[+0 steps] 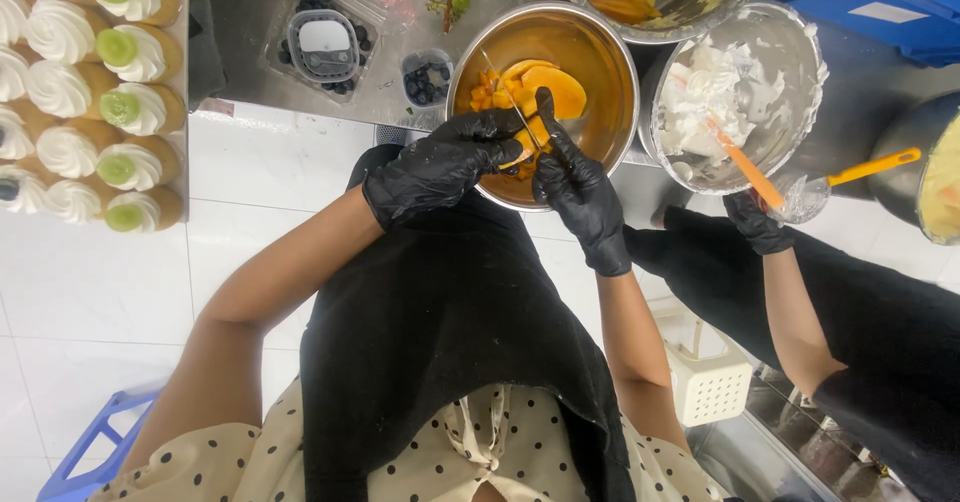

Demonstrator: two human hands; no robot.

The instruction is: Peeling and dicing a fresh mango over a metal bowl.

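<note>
Here the left hand and the right hand, both in black gloves, meet over the near rim of a steel bowl on the bench. The left fingers are closed around a thin knife; the right fingers are closed on a mango piece (cut cubes lie inside the bowl). A co-worker's gloved hand holds an orange spatula beside it.
</note>
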